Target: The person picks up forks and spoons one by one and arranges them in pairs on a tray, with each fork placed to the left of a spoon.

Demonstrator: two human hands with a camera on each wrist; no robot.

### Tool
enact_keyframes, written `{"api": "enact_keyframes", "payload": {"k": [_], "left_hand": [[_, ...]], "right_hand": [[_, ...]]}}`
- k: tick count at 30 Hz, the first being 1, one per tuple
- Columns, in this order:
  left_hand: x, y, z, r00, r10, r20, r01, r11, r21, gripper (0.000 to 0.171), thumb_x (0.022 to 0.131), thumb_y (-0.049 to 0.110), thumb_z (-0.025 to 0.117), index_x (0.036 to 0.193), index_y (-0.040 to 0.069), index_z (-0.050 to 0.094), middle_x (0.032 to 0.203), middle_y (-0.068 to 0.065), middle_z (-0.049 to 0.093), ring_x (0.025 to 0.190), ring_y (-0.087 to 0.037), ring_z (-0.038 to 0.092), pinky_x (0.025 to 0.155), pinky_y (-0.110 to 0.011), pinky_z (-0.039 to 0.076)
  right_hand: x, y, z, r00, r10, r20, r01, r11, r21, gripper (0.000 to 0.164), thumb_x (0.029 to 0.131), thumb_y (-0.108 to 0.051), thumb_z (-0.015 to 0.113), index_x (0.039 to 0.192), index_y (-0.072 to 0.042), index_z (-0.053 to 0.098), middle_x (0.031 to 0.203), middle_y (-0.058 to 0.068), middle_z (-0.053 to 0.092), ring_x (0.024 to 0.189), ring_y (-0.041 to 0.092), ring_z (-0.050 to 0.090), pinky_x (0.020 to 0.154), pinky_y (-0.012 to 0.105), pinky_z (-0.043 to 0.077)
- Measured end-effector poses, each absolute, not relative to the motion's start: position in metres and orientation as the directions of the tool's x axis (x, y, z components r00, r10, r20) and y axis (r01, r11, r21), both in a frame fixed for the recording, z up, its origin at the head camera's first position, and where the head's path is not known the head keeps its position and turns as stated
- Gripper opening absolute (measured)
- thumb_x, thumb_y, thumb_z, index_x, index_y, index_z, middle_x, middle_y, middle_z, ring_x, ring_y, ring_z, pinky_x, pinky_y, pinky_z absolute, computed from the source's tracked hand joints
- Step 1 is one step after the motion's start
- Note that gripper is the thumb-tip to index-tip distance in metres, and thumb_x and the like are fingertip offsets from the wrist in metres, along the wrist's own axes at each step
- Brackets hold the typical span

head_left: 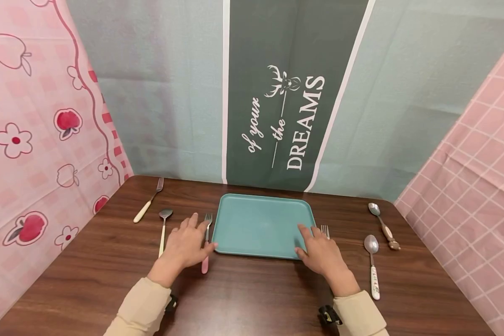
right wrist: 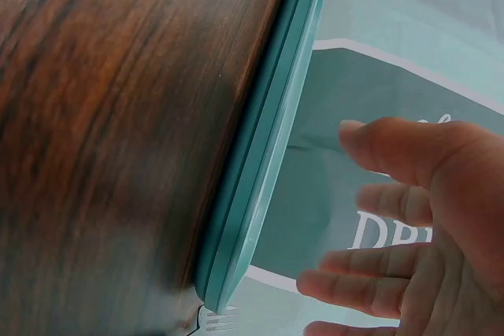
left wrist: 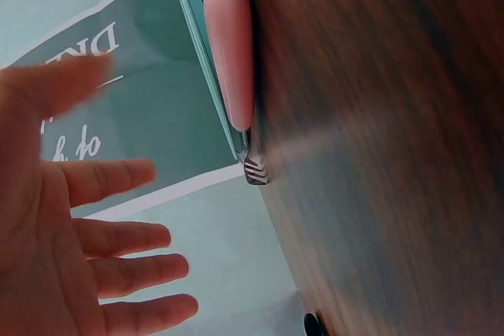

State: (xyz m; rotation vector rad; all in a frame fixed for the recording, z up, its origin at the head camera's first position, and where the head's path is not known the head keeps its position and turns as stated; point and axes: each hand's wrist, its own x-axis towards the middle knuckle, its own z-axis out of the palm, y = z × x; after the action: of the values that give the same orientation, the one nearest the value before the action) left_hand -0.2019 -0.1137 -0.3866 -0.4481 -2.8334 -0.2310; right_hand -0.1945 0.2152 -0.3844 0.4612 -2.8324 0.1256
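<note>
A teal rectangular tray (head_left: pixel 262 224) lies flat on the table. By its left edge is a fork with a pink handle (left wrist: pixel 230 53), and my left hand (head_left: pixel 186 242) hovers above this fork with fingers spread, holding nothing. Over the tray's right front corner is my right hand (head_left: pixel 321 252), fingers extended and nothing in them. Another fork (head_left: pixel 325 231) shows only its tines beyond that hand; the rest is hidden. In the right wrist view the tray's rim (right wrist: pixel 260 163) stands apart from the fingers.
Further left lie a cream-handled fork (head_left: pixel 149 203) and a spoon (head_left: pixel 164 228). On the right are a spoon with a patterned white handle (head_left: pixel 374 280) and a spoon with a brown handle (head_left: pixel 388 235). Cloth curtains (head_left: pixel 168 93) enclose the wooden table (head_left: pixel 243 298).
</note>
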Motion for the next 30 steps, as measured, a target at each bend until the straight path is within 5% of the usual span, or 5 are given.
{"api": "enact_keyframes", "payload": {"k": [7, 23, 30], "left_hand": [[-0.202, -0.115, -0.389, -0.906, 0.301, 0.298, 0.329, 0.943, 0.046, 0.033, 0.070, 0.033, 0.063, 0.090, 0.007, 0.059, 0.082, -0.010, 0.051, 0.071, -0.028, 0.050, 0.053, -0.040, 0.040], [-0.204, -0.115, -0.389, -0.909, 0.308, 0.281, 0.336, 0.940, 0.055, 0.025, 0.070, 0.030, 0.063, 0.081, 0.008, 0.058, 0.075, -0.007, 0.049, 0.066, -0.026, 0.049, 0.049, -0.038, 0.039], [-0.205, -0.112, -0.387, -0.925, 0.308, 0.222, 0.344, 0.927, 0.147, 0.017, 0.069, 0.026, 0.062, 0.070, 0.012, 0.052, 0.064, -0.001, 0.044, 0.059, -0.020, 0.049, 0.046, -0.035, 0.038]], "right_hand": [[-0.193, 0.216, -0.384, -0.915, -0.315, 0.251, -0.329, 0.944, -0.015, 0.039, 0.075, -0.026, 0.062, 0.108, -0.005, 0.057, 0.095, 0.015, 0.055, 0.081, 0.031, 0.055, 0.061, 0.048, 0.041], [-0.194, 0.218, -0.384, -0.919, -0.317, 0.234, -0.328, 0.945, -0.007, 0.036, 0.074, -0.024, 0.063, 0.104, -0.004, 0.058, 0.093, 0.015, 0.056, 0.078, 0.029, 0.056, 0.056, 0.044, 0.043], [-0.201, 0.225, -0.387, -0.944, -0.268, 0.192, -0.281, 0.959, -0.044, 0.038, 0.074, -0.021, 0.064, 0.105, 0.000, 0.057, 0.097, 0.019, 0.054, 0.082, 0.032, 0.054, 0.059, 0.043, 0.044]]}}
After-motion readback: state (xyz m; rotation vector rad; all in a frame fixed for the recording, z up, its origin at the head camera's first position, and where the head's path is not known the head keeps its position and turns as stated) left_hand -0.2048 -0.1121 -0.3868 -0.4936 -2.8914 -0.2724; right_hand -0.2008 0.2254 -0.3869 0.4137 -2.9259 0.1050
